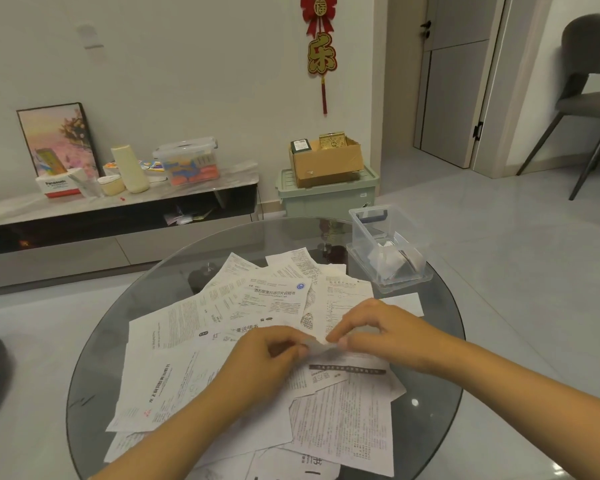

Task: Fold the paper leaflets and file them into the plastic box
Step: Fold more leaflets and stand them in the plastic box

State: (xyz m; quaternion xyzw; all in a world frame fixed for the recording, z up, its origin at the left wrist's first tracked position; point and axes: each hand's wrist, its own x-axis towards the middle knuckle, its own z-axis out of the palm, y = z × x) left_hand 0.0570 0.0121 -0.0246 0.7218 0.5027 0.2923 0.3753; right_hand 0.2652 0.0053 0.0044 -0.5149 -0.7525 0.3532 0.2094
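Many loose leaflets [222, 344], well over a dozen though the overlaps prevent an exact count, lie spread across the round glass tabletop [94, 358]. The left hand [267, 355] pinches the left end of one folded leaflet [321, 346], raised just above the heap. The right hand [374, 330] pinches its other end, thumb and fingertips closing on the crease. The step in hand appears to be the folding itself: the strip is narrow already, so probably one of the last creases. The next move likely calls for pressing the fold flat, then carrying the piece right and away to the one clear plastic box [385, 251], which stands open at the far right of the tabletop. A few folded papers [392, 259] already sit inside it; their number cannot be told.
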